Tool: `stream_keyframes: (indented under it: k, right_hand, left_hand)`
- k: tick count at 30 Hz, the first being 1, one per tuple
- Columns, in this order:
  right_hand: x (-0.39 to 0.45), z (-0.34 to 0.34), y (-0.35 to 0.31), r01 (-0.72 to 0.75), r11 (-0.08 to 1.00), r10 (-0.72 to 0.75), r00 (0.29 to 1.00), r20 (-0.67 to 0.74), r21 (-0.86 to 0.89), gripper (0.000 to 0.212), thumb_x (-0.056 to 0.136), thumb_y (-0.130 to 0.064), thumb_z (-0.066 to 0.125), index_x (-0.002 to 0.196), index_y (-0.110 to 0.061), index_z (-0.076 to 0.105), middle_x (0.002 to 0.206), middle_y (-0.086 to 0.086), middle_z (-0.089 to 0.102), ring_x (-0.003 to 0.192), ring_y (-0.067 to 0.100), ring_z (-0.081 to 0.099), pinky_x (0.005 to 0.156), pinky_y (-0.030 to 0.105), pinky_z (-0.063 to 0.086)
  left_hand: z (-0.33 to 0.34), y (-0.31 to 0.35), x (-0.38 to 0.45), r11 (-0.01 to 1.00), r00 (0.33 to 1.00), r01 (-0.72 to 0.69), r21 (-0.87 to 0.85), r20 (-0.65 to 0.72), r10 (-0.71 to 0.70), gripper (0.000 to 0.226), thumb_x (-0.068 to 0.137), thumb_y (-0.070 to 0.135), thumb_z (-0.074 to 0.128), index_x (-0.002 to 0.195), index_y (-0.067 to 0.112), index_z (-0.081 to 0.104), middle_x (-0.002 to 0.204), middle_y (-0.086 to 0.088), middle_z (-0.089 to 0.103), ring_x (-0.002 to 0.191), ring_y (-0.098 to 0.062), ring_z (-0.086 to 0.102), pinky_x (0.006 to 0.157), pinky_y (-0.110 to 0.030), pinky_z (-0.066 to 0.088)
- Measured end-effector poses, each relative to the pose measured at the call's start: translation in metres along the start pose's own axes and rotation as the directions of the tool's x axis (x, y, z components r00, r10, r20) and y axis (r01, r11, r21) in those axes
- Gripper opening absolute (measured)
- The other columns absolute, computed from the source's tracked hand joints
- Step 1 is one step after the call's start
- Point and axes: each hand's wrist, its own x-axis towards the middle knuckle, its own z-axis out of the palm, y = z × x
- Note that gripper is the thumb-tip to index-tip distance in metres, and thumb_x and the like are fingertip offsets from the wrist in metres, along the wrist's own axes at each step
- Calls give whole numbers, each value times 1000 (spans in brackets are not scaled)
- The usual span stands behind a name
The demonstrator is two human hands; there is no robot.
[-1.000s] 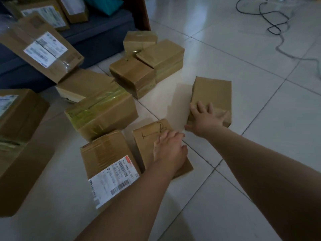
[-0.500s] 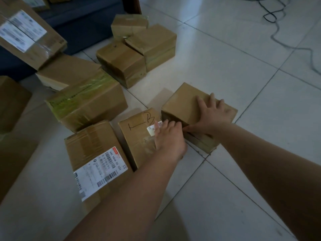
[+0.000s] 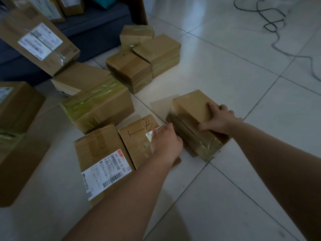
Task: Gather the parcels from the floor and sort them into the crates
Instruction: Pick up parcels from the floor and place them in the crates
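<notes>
Right hand (image 3: 219, 119): fingers (image 3: 212, 108) curled over the far top edge of a plain brown parcel (image 3: 191, 108), thumb along its near top edge; a firm grasp. The parcel sits tilted on the tiled floor (image 3: 225, 70), near corner beside a grout crossing.

Left hand (image 3: 165, 145): fingers extended, flat on the parcel marked "B" (image 3: 137, 136), tips near its small white sticker (image 3: 149, 136); not clenched, grasping nothing. Its right edge lies just beside the grasped parcel's left side.

Left of it, touching: parcel with barcode label (image 3: 104, 162). Behind: a taped parcel (image 3: 99, 105), then a cluster of three small parcels (image 3: 144, 56). Larger boxes (image 3: 19, 108) crowd the left margin; one labelled box (image 3: 38, 40) leans on a dark sofa (image 3: 97, 32).

Open tile to the right and toward the camera. Black cable (image 3: 271, 23) loops at far right.
</notes>
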Motion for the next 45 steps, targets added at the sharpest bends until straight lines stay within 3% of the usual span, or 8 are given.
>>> stream_keyframes:
  k: [4, 9, 14, 19, 25, 31, 38, 45]
  right_hand:
    - [-14, -13, 21, -115, 762, -61, 967, 247, 637, 91, 60, -42, 77, 140, -29, 37, 132, 5, 49, 111, 29, 54, 90, 45, 49]
    - [-38, 12, 26, -199, 549, -92, 951, 295, 812, 72, 67, -40, 74, 132, -18, 50, 122, 9, 61, 109, 29, 59, 99, 47, 45]
    - [-48, 15, -17, 130, 950, -50, 961, -273, 283, 86, 76, -56, 64, 143, -16, 29, 141, 10, 40, 125, 30, 43, 100, 43, 40]
    - [-58, 35, -47, -9, 998, 1, 993, -120, -59, 141, 47, -82, 65, 147, -16, -11, 155, 7, -3, 137, 34, 17, 98, 52, 36]
    - [-50, 20, -28, 74, 978, -39, 983, -178, 197, 112, 57, -55, 75, 146, -21, 16, 147, 11, 24, 127, 36, 35, 100, 50, 39]
    - [-48, 19, 6, 53, 650, -20, 998, -52, 758, 69, 77, -28, 71, 139, -15, 43, 134, 8, 51, 114, 28, 53, 100, 47, 44]
    - [-43, 35, 10, -13, 842, 33, 999, -27, 539, 46, 91, -18, 55, 134, -8, 44, 130, 13, 55, 114, 31, 52, 88, 37, 45]
    - [-61, 36, -35, 322, 935, -237, 881, -409, 151, 54, 87, -22, 59, 137, -16, 39, 137, 8, 45, 123, 28, 43, 101, 41, 38]
  left_hand:
    - [-8, 5, 3, 962, 968, 248, -117, 62, -242, 31, 90, 18, 38, 116, 7, 49, 121, -17, 54, 121, -35, 42, 99, -46, 37]
    - [0, 11, -5, 913, 982, 105, -393, 185, -33, 35, 94, 26, 38, 125, 21, 53, 125, -6, 60, 119, -28, 50, 105, -43, 35]
    - [1, 12, -5, 833, 977, 140, -535, 214, -26, 38, 97, 20, 39, 133, 22, 50, 134, -5, 55, 122, -25, 50, 104, -41, 38]
    - [-5, 5, -7, 857, 984, 123, -500, 176, -38, 56, 89, -2, 41, 140, 20, 43, 139, -4, 50, 128, -22, 45, 107, -37, 36]
    - [-12, 4, -16, 913, 997, 75, -402, 50, -59, 51, 91, 8, 41, 138, 26, 43, 135, -2, 53, 122, -24, 49, 99, -35, 41]
    - [-24, -16, -14, 989, 987, 145, 3, -70, -144, 39, 88, 14, 45, 125, 25, 50, 128, -2, 54, 122, -24, 44, 97, -39, 33]
    - [-18, -45, -18, 993, 1000, -18, 116, 4, 17, 47, 90, 23, 51, 136, 23, 40, 142, 4, 36, 132, -19, 28, 99, -38, 32]
    - [-32, -50, -21, 998, 996, -49, 47, -77, 52, 43, 91, 24, 48, 134, 25, 44, 140, 2, 44, 130, -20, 35, 103, -37, 30]
